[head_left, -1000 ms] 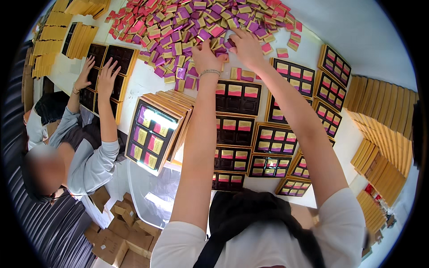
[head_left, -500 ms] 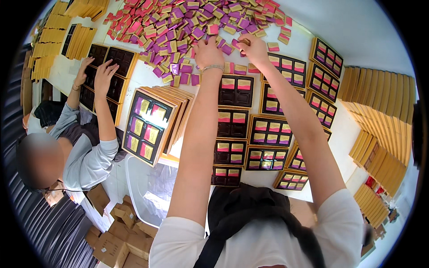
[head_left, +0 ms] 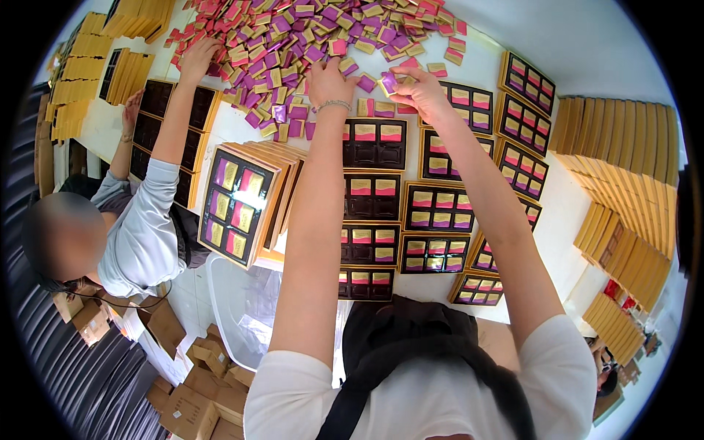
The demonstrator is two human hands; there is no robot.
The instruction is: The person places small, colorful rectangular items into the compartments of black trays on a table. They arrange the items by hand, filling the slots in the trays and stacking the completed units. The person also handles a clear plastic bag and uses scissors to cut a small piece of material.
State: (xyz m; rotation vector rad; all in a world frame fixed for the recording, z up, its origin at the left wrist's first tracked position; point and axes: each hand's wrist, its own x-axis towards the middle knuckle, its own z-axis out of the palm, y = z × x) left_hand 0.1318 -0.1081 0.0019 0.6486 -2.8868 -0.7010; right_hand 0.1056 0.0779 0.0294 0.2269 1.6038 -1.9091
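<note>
Right hand pinches 1 purple packet, long axis 11-to-5; left hand grips packets at the pile; trays at 6 o'clock.

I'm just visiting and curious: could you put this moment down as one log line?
left hand: on pile of small wrapped packets | right hand: pinching a purple packet | below: dark compartment trays, part filled | co-worker's hand: reaching into pile

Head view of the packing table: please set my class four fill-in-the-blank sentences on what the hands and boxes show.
1. The right hand pinches a small ____ wrapped square.
2. The left hand wears a thin ____ on its wrist.
3. The heap of small pink, purple and gold wrapped squares lies on a ____ table.
4. The dark trays with gold rims hold squares in ____ rows each.

Missing words: purple; bracelet; white; two
</note>
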